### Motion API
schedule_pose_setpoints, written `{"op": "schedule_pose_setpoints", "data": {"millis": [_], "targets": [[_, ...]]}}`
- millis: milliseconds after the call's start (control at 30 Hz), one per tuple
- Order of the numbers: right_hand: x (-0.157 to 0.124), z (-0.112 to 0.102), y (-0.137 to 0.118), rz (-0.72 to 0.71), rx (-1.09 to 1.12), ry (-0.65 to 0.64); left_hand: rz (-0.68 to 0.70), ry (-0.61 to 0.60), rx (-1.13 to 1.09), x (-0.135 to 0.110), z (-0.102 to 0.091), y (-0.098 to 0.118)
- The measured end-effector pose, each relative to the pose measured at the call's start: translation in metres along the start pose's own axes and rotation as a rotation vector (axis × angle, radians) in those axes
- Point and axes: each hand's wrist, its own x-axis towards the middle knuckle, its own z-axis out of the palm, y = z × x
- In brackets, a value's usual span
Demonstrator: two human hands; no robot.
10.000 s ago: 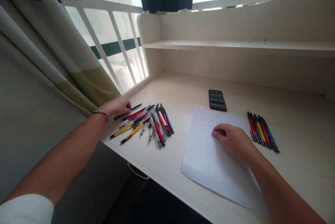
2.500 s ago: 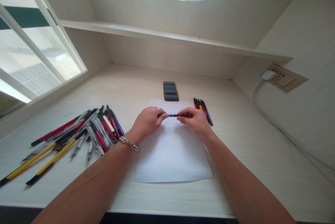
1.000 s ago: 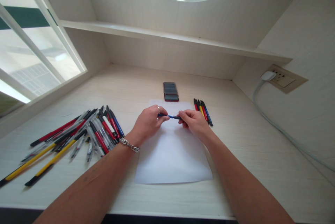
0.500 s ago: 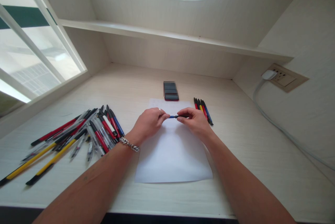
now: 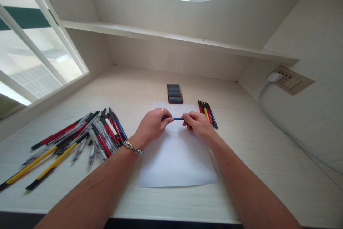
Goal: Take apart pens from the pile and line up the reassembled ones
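Far left, a pile of pens (image 5: 81,137) is being left lying on the desk (image 5: 241,161). By the left hand (image 5: 152,123), the blue pen (image 5: 176,118) is being clamped, roughly level, over the paper (image 5: 177,161); its dark end is being pinched in the right hand (image 5: 198,123). And now the right fingers are being curled further in than half a second ago: a twist is seemingly being worked on the pen. Rightmost, a row of pens (image 5: 208,113) is being left untouched.

The held pen (image 5: 178,118) looks like smooth plastic, perhaps glossy. The paper (image 5: 178,164) is smooth and matt, the surface (image 5: 249,125) wood-grained, the bracelet (image 5: 133,148) shiny metal.
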Motion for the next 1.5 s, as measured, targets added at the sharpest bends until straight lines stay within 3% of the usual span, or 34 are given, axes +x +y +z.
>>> {"op": "schedule_pose_setpoints", "data": {"millis": [167,367,733,900,1367,1500], "targets": [[-0.0014,0.0002,-0.0014,-0.1,0.04,0.012,-0.033,-0.033,0.035,-0.0012,-0.0012,0.0006],[0.0012,0.0012,0.0027,-0.117,0.062,0.068,-0.061,-0.106,0.06,-0.0012,-0.0022,0.0015],[-0.0015,0.0052,-0.0027,-0.113,0.061,0.072,0.037,-0.19,0.032,-0.0037,0.0025,0.0009],[-0.0024,0.0065,-0.0034,-0.131,0.081,0.07,0.079,-0.174,-0.034,-0.0043,0.0054,0.0034],[-0.003,0.0006,-0.0059,-0.154,0.023,0.074,0.024,-0.135,0.028,-0.0047,0.0005,0.0066],[-0.0012,-0.0005,-0.0023,-0.138,0.128,0.068,0.008,-0.126,0.02,-0.0049,-0.0005,0.009]]}}
